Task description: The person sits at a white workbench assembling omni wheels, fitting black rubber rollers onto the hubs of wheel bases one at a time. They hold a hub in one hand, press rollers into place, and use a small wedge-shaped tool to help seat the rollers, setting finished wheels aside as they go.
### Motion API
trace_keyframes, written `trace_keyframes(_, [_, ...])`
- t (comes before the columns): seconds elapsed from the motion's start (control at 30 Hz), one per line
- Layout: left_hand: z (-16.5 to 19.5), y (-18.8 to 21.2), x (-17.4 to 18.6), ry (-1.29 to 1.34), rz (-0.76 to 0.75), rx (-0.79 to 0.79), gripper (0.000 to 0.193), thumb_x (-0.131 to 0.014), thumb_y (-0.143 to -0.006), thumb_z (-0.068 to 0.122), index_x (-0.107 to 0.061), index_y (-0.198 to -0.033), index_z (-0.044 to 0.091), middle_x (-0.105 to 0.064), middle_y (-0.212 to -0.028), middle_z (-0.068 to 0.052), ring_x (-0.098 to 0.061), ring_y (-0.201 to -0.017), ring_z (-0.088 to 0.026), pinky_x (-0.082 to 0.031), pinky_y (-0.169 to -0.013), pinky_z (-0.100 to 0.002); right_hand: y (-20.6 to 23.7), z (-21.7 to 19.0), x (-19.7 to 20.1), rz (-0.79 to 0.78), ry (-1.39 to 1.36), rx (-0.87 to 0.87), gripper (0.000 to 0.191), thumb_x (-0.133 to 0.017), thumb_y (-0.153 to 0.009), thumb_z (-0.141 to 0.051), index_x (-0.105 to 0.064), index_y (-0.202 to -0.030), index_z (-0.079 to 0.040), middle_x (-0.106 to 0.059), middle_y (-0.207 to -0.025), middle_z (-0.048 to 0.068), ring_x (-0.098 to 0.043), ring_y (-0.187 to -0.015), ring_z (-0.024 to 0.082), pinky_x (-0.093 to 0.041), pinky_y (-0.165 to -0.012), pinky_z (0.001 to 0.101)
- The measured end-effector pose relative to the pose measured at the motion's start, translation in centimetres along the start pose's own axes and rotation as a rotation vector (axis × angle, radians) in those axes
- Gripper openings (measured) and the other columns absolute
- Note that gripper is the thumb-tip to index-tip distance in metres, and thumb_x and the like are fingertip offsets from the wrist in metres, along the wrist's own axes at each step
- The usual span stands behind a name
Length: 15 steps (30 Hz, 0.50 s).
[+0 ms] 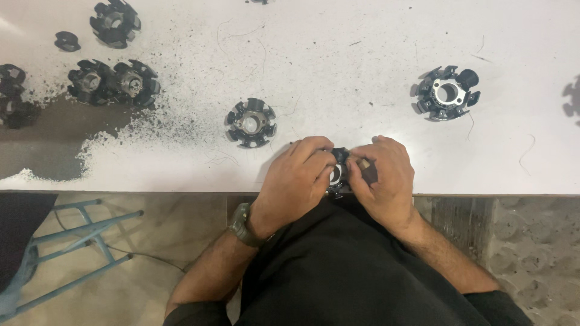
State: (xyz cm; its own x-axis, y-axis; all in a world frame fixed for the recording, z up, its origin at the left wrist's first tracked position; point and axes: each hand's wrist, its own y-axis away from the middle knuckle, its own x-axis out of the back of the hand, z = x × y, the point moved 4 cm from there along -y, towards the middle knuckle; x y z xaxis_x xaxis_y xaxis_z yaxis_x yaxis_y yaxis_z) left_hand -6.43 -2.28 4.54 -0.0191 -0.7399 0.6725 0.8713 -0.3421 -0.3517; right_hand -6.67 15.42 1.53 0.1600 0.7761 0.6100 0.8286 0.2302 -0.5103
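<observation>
Leftmost, at the counter's (362, 36) left edge, a cluster of dark toothed parts (11, 96) sits partly cut off by the frame, beside a large worn patch (54, 142) where the white surface has flaked away to grey, with black specks scattered to its right. A small black ring (66, 41) lies at far left. Far and slightly right of it is a toothed core (115, 23); nearer, two more cores (113, 83) sit touching side by side. Below the near counter edge, a pale blue metal frame (72, 241) stands on the floor.

Toward the middle, a single core with a pale hub (251, 122) lies alone on the white surface, just far-left of the hands.

Left hand (299, 178): wrist carries a dark watch (240, 224); fingers curled and pressed onto the left side of a small black toothed part (341, 169). That part sits at the near counter edge, centre of view, between both hands, mostly hidden by them; a pale ring shows inside it.

Right hand (383, 178): fingers curled, thumb and forefinger pinching the same part from its right side. Both forearms come up over dark clothing (344, 271).

Right of the hands, well apart and farther back, a core with a bright metal centre plate (446, 92) lies flat. At the extreme right edge another dark toothed shape (573, 99) is cut off.
</observation>
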Motion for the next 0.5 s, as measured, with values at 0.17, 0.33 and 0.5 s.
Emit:
trace_keyframes(0.17, [-0.7, -0.3, -0.1, 0.053, 0.108, 0.131, 0.011, -0.07, -0.092, 0.005, -0.066, -0.102, 0.006, -0.068, -0.106, -0.007, -0.068, -0.094, -0.029, -0.055, -0.081, -0.039, 0.0, 0.1, 0.0, -0.006, -0.011, 0.01, 0.023, -0.076, -0.089, -0.002, -0.063, -0.108, -0.005, -0.069, -0.095, 0.009, -0.068, -0.098, 0.031, -0.051, -0.109, 0.0515])
trace_keyframes(0.33, [-1.0, 0.2, 0.0, 0.097, 0.118, 0.156, 0.012, -0.069, -0.091, 0.004, -0.066, -0.102, 0.005, -0.068, -0.105, -0.007, -0.069, -0.091, -0.027, -0.056, -0.077, -0.037, 0.7, 0.0, 0.4, 0.05, -0.116, 0.086, 0.023, -0.074, -0.091, -0.001, -0.061, -0.109, -0.006, -0.071, -0.1, 0.009, -0.07, -0.101, 0.025, -0.049, -0.112, 0.0531])
trace_keyframes(0.5, [-1.0, 0.6, -0.1, 0.09, 0.121, 0.15, 0.012, -0.07, -0.09, 0.004, -0.067, -0.101, 0.005, -0.069, -0.105, -0.007, -0.069, -0.09, -0.026, -0.056, -0.077, -0.037, 0.9, -0.1, 0.3, 0.012, -0.127, 0.19, 0.025, -0.076, -0.086, -0.001, -0.062, -0.105, -0.007, -0.07, -0.098, 0.008, -0.07, -0.102, 0.026, -0.051, -0.109, 0.0521])
